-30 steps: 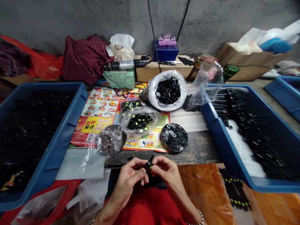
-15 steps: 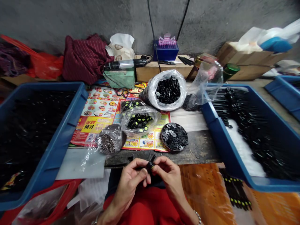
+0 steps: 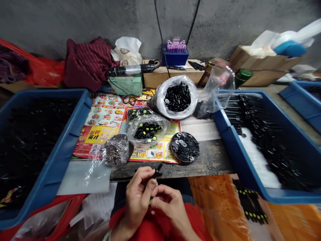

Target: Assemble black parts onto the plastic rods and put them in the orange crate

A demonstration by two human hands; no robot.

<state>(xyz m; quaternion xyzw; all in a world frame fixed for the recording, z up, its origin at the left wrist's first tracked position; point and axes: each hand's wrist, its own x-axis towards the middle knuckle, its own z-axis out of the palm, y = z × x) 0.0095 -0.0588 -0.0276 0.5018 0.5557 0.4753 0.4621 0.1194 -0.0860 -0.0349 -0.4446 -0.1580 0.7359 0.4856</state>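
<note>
My left hand (image 3: 137, 197) and my right hand (image 3: 168, 205) meet close to my body, below the table's front edge. The left fingers pinch a small black plastic part (image 3: 157, 171) that sticks up above them. My right fingers press against the left hand, curled round a bit with a yellow-green tip (image 3: 150, 201). Just beyond lie a round black dish of small flat black pieces (image 3: 185, 147), a bag of black and yellow-green parts (image 3: 147, 130) and a small bag of metal screws (image 3: 114, 154).
A blue bin of black parts (image 3: 37, 140) stands at the left, another blue bin with long black pieces (image 3: 265, 140) at the right. A large bag of black rings (image 3: 177, 97), a green box (image 3: 126, 83) and cardboard boxes (image 3: 160, 73) sit at the back. An orange crate (image 3: 220, 204) lies under plastic.
My right hand has dropped lower and toward my body, under the left fingers. The black part now rises from the left hand alone. The view shifted slightly.
</note>
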